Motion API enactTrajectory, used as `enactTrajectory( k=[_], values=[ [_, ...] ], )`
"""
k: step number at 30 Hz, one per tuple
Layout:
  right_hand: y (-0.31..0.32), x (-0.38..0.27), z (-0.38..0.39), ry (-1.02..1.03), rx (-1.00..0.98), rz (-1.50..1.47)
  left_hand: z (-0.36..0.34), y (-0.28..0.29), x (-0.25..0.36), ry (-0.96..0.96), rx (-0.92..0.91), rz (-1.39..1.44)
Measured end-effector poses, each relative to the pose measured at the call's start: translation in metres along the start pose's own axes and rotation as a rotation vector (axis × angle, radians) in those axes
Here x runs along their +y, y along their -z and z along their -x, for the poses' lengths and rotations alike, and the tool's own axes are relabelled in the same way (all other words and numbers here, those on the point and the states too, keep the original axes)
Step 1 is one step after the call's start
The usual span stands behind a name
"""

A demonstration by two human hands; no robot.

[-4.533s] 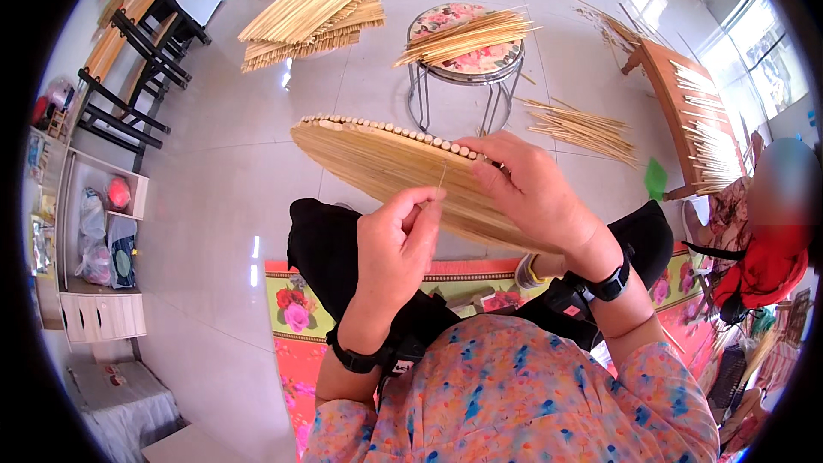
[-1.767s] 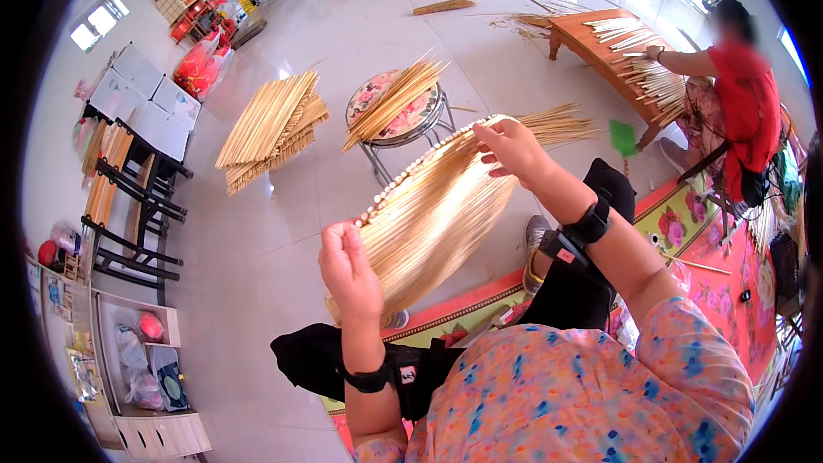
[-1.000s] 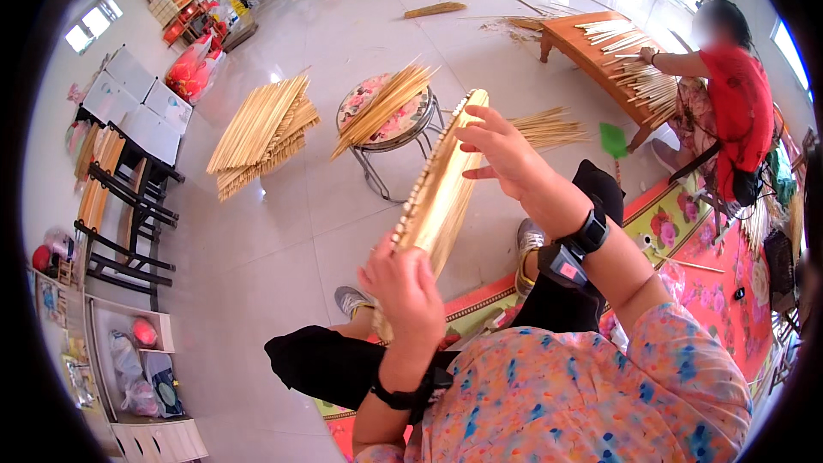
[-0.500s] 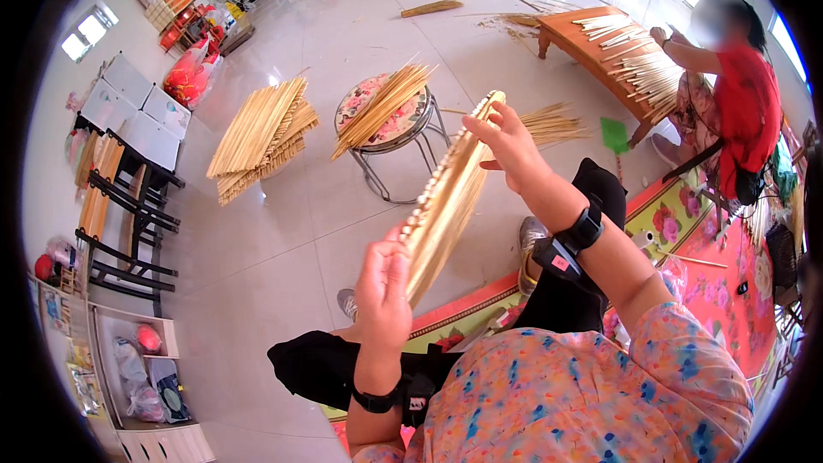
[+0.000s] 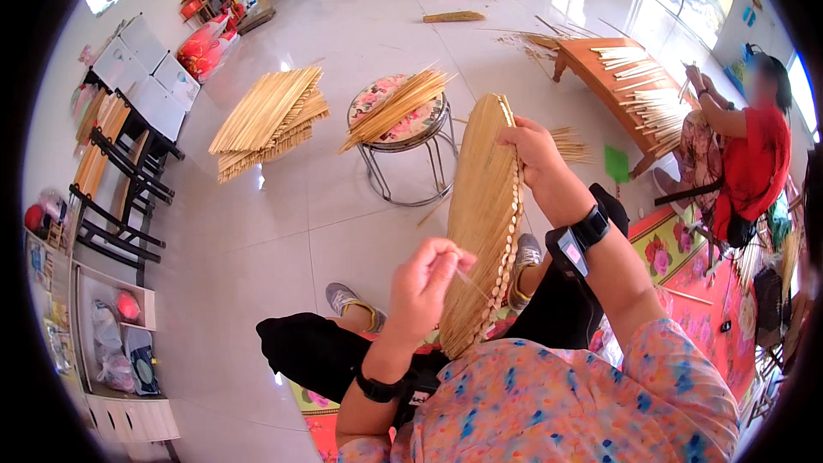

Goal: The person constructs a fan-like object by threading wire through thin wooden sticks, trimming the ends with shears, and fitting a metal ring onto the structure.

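A flat panel of straw-coloured stalks (image 5: 478,197), bound side by side, stands tilted upright over my lap. Along its right edge runs a row of pale, cut stalk ends (image 5: 513,240). My right hand (image 5: 533,150) grips the upper part of that edge, thumb on the panel's face. In front of the panel's lower half, my left hand (image 5: 422,279) is closed in a pinch on a thin, pale thread (image 5: 476,286). The thread slants down to the right toward the edge; its far end is hard to make out.
Beyond the panel, a round floral stool (image 5: 369,99) carries a bundle of stalks (image 5: 401,107). Stacked stalk panels (image 5: 266,120) lie to its left. A co-worker in red (image 5: 754,150) sits at a low wooden table (image 5: 583,53) spread with stalks. A green dustpan (image 5: 616,163) is nearby.
The panel has turned from nearly edge-on to show its broad face, its row of ends now on the right. My left hand has let go of the panel and now pinches a thread.
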State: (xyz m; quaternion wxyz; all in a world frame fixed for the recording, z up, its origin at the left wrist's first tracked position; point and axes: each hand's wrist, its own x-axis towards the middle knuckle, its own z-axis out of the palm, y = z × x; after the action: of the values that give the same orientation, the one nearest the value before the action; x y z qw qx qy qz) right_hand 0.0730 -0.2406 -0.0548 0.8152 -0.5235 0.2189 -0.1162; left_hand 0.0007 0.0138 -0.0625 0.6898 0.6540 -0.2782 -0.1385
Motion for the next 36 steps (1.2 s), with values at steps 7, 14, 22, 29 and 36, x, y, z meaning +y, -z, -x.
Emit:
enactTrajectory(
  k=[7,14,22,29,36],
  values=[
    [0.02,-0.017,0.01,0.092,0.005,-0.073,0.007,0.082,0.038,-0.096,0.483,-0.025],
    [0.025,-0.03,0.022,0.186,-0.01,-0.093,0.055,0.19,0.06,-0.404,1.093,0.103],
    [0.027,0.004,0.062,0.263,-0.069,0.005,0.065,0.161,0.054,-0.438,1.099,-0.145],
    [0.043,0.014,0.094,0.29,-0.063,0.061,0.035,0.095,0.034,-0.326,0.816,-0.316],
    [0.048,0.005,0.122,0.262,-0.068,0.095,0.026,0.079,0.031,-0.38,0.686,-0.335]
  ],
)
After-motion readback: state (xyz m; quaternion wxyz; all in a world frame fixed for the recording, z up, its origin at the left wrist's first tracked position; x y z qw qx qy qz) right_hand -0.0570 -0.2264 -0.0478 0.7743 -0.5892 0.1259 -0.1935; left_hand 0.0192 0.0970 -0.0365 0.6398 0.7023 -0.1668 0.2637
